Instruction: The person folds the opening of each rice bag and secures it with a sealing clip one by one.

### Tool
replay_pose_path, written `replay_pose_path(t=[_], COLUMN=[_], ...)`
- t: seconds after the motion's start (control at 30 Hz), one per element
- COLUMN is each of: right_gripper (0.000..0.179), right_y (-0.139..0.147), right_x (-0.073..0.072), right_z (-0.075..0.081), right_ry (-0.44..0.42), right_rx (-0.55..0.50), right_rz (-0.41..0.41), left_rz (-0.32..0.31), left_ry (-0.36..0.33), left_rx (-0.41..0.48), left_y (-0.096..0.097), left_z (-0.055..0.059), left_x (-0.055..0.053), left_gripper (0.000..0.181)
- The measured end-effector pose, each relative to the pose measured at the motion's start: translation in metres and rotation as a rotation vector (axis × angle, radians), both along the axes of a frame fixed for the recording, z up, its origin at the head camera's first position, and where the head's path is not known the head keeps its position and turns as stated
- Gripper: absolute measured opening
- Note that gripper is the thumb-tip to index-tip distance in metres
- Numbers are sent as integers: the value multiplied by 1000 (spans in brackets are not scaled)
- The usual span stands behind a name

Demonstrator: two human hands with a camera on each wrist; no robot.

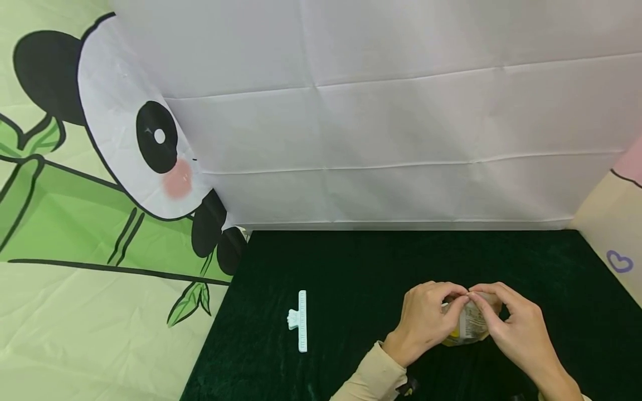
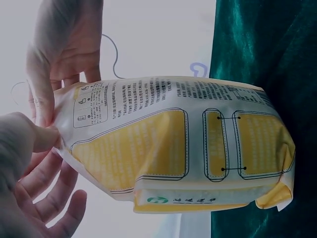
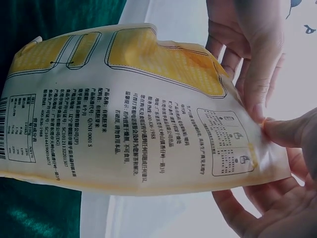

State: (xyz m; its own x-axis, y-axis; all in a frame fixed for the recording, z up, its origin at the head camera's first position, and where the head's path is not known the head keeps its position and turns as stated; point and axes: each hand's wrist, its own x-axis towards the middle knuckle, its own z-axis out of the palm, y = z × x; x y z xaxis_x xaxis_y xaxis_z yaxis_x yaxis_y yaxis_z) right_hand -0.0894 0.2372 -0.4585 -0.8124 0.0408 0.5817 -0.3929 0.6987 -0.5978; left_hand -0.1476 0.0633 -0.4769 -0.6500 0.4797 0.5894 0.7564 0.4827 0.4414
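A yellow and white food bag (image 1: 471, 324), printed with rows of small text, stands on the dark green cloth at the right. My left hand (image 1: 425, 316) pinches its top edge between thumb and index finger. Close beside it, my right hand (image 1: 519, 326) pinches the same edge, the fingertips of both hands nearly meeting. The left wrist view shows yellow panels on the bag (image 2: 163, 144), its top end gathered in the fingers. From the right wrist, the bag's text side (image 3: 133, 114) faces the camera. Whether the top is cut cannot be seen.
A pale blue bag clip (image 1: 302, 321) with a scalloped handle lies on the green cloth (image 1: 351, 267), left of the hands. A white sheet (image 1: 401, 128) hangs behind the table. Printed panda fabric (image 1: 120, 139) hangs at the left.
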Motion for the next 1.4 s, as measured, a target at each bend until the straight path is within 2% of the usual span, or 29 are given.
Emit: replay_pose_path(t=[0.2,0.6,0.67,0.87,0.97,1.4], right_gripper=[28,36,37,40,39,42], right_y=[-1,0,1,3,3,1], right_x=[2,-1,-1,-2,-2,-1], right_z=[-2,0,0,6,8,8], right_ry=[0,58,72,128,139,147], right_rx=[4,24,64,275,317,279], right_rz=[-12,15,9,10,22,40], left_rz=[1,7,7,6,2,2], left_ry=[-13,-18,-23,-69,-88,-93], left_rx=[0,17,18,23,22,21], left_y=[0,0,0,0,-1,-5], left_z=[-1,-2,-2,-2,-2,-7], left_x=[2,2,2,2,3,3], left_gripper=[18,17,17,19,20,22])
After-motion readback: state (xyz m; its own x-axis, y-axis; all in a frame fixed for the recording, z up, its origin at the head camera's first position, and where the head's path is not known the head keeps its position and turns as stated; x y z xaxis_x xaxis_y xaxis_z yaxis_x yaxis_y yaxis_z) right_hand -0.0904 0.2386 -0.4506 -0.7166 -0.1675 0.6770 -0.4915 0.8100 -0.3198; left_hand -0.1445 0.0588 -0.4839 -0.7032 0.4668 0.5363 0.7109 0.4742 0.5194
